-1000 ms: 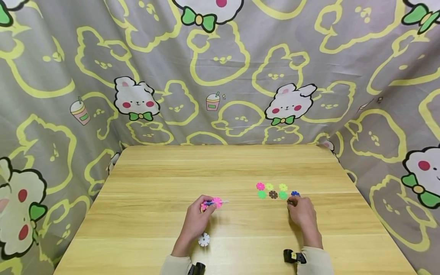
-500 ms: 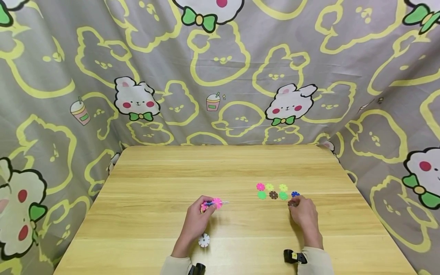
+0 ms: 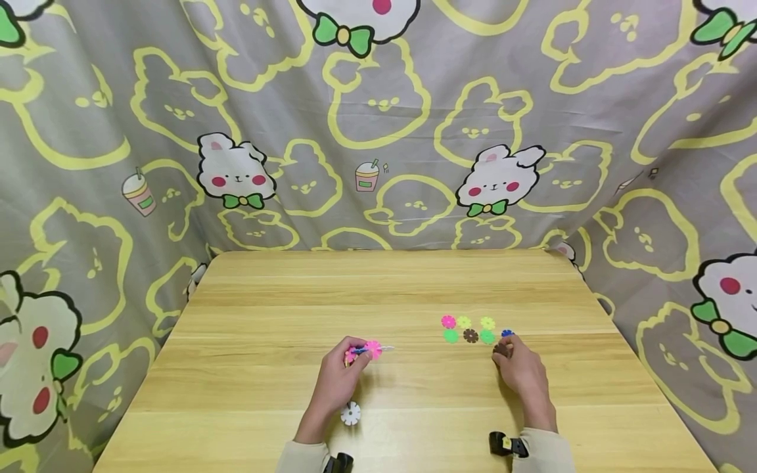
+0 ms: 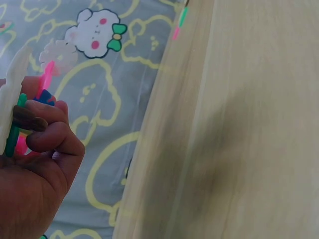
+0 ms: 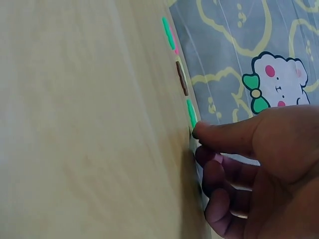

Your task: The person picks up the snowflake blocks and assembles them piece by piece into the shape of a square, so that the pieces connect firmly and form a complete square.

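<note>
My left hand (image 3: pixel 342 373) grips a cluster of joined snowflake discs above the table. Pink discs (image 3: pixel 372 349) and a blue piece show at its fingertips. In the left wrist view a white disc (image 4: pixel 15 92), a green disc (image 4: pixel 16 132) and a brown disc (image 4: pixel 29 119) stand close to the curled fingers. Below the left wrist, another view of white is a disc (image 3: pixel 351 413) that seems part of the cluster. My right hand (image 3: pixel 523 371) pinches a brown snowflake disc (image 3: pixel 500 349) at the table; its fingers partly cover it. A blue disc (image 3: pixel 507 334) lies just beyond those fingertips.
Left of the right hand lie flat discs: a pink disc (image 3: pixel 448 322), two yellow discs (image 3: pixel 487 322), two green discs (image 3: pixel 451 336) and a brown disc (image 3: pixel 470 336). The wooden table (image 3: pixel 266 295) meets a patterned curtain (image 3: pixel 402 118) at the back and sides.
The brown disc at my right fingertips has shifted very slightly left, with the fingers closer over it. The left hand and its cluster stay in place.
</note>
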`<state>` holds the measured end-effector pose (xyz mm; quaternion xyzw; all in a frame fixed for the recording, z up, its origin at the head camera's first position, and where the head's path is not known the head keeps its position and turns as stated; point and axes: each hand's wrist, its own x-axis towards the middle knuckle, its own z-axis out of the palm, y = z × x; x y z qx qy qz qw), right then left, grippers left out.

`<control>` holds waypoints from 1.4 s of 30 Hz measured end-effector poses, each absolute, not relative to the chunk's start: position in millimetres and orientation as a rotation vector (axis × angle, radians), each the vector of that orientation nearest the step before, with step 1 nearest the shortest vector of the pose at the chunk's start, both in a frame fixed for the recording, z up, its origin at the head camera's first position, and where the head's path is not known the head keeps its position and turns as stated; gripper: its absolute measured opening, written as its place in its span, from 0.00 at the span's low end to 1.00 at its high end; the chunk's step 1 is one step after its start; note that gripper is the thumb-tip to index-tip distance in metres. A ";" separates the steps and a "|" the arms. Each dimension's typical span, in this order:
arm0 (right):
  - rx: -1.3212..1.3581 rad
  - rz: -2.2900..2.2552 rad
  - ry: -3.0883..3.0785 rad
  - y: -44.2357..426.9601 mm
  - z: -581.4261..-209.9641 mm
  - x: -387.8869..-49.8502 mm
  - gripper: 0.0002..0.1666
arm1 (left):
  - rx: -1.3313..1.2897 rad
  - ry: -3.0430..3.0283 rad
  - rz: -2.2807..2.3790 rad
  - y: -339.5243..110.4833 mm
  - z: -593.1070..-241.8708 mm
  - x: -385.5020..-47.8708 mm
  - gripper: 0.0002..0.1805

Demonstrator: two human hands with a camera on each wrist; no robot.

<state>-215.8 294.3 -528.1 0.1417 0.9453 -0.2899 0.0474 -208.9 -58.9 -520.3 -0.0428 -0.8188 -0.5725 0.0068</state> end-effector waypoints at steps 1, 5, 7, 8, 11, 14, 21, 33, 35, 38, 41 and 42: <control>0.428 -0.892 2.882 293.5 -528.1 -215.5 0.21 | -0.133 -2.563 -1.791 -58.8 -520.4 -208.8 0.07; 0.371 -0.974 2.898 285.9 -527.1 -216.3 0.21 | -0.133 -2.566 -1.790 -58.9 -521.4 -208.5 0.08; 0.318 -1.046 2.904 277.8 -526.4 -217.0 0.19 | -0.137 -2.562 -1.791 -58.8 -521.9 -208.8 0.08; 0.281 -1.087 2.905 273.1 -526.1 -217.4 0.18 | -0.139 -2.561 -1.792 -58.8 -522.1 -208.9 0.08; 0.184 -1.200 2.892 256.9 -524.2 -217.4 0.16 | -0.142 -2.559 -1.797 -58.3 -522.1 -209.3 0.08; 0.098 -1.281 2.872 242.4 -521.9 -216.9 0.16 | -0.140 -2.563 -1.799 -58.1 -521.4 -209.2 0.08; 0.015 -1.422 2.788 219.9 -516.8 -217.1 0.17 | -0.117 -2.566 -1.802 -58.8 -520.2 -208.3 0.07; -0.096 -1.749 2.511 185.5 -506.2 -216.3 0.14 | -0.140 -2.564 -1.786 -57.0 -521.3 -209.1 0.08; -0.121 -1.757 2.485 180.3 -504.5 -216.1 0.14 | -0.143 -2.563 -1.784 -56.7 -521.0 -209.1 0.07; -0.148 -1.752 2.454 173.5 -502.7 -216.0 0.15 | -0.144 -2.561 -1.779 -55.9 -520.2 -208.7 0.07; -0.165 -1.739 2.439 168.3 -501.9 -215.8 0.15 | -0.145 -2.560 -1.780 -54.6 -519.0 -208.7 0.07; -0.167 -1.734 2.438 167.1 -502.1 -215.7 0.16 | -0.146 -2.556 -1.783 -54.1 -518.7 -208.6 0.07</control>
